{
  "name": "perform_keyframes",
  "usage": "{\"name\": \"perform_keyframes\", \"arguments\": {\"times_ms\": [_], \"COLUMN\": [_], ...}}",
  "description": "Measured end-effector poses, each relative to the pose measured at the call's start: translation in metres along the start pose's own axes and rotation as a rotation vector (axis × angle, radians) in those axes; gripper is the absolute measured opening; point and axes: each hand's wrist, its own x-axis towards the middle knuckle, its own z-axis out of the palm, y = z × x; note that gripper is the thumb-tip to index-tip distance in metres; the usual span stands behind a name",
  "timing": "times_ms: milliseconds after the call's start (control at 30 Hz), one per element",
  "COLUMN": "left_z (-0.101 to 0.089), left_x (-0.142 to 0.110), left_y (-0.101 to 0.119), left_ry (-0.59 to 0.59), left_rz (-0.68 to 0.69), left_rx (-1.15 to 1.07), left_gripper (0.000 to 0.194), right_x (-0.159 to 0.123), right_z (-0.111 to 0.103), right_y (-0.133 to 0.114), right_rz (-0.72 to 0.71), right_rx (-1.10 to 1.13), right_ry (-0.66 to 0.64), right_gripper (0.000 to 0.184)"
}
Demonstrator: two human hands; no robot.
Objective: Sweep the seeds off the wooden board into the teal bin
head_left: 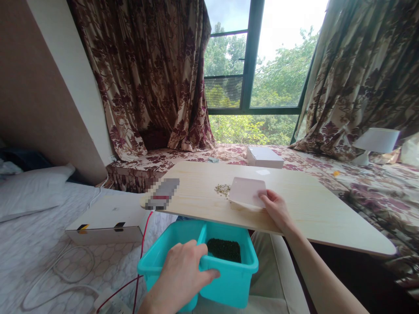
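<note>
Gripping the right edge of a pale flat tray (245, 191), the right hand (277, 209) has its fingers clamped on that side, and the tray sits low over the wooden tabletop (327, 207), whether touching or just lifted I can't tell! Just beside its left edge, look, a loose scatter of small seeds (221, 189) on the wood! Down below, the left hand (185, 266) is clamped on the turquoise bin (227, 281), thumb over the near rim, fingers bunched at the divider! Two compartments in there, and dark granules (225, 250) cover the floor of the right-hand one! Over at the table's left end lies a grey object (165, 192), blurred out, a red cable (143, 244) running down from it! Beyond that, a white carton (108, 220) rests on the bed (31, 203), and a white lamp (376, 140) stands far right on the floral ledge (307, 155)
</note>
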Motion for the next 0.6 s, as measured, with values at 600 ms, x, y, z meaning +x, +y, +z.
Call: {"name": "perform_keyframes", "arguments": {"times_ms": [600], "left_z": [-0.0013], "left_x": [0.0004], "left_y": [0.0011], "left_ry": [-0.024], "left_rz": [-0.004], "left_rx": [0.007], "left_gripper": [0.020], "right_x": [0.0019], "right_z": [0.0030], "right_y": [0.0053], "right_rz": [-0.033], "right_rx": [0.078], "right_ry": [-0.069], "right_gripper": [0.028]}}
